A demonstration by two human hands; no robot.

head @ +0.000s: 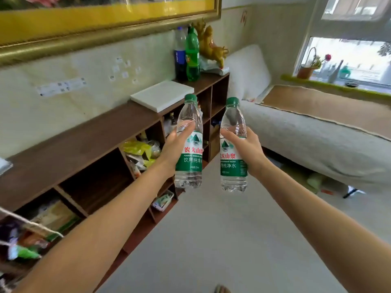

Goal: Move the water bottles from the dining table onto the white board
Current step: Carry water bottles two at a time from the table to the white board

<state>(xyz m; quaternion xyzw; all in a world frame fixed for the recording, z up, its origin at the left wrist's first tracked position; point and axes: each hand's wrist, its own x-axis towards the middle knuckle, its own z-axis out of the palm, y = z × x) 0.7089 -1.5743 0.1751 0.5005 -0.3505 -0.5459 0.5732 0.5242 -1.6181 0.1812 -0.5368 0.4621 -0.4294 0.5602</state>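
The left hand (176, 148) has a full grip around the middle of one water bottle (189, 142), thumb laid up across the clear shoulder and fingers wrapped behind the green label. The right hand (247, 148) has the same kind of grip on a second water bottle (233, 144), thumb across the front just above the label. Both bottles stand nearly upright in the air, green caps up and bases down, side by side and a little apart, held out in front of the person over the pale floor.

Beyond the left grip, up and slightly to its left, lies the white board (161, 95), flat on top of the brown shelf unit (84, 142) along the wall. The left bottle's cap overlaps the board's near edge in the view, so the left hand looks the nearer of the two; the right hand is off to the side and would have to reach across toward the wall.

The board is still bare, so neither bottle has been set down yet. The bottles already stand the way they would sit on the board, so the move is probably a forward and leftward carry, then a straight lowering.

Past the board on the same shelf top stand a dark soda bottle (179, 58) and a green soda bottle (192, 58), close enough to its far corner to crowd that end.
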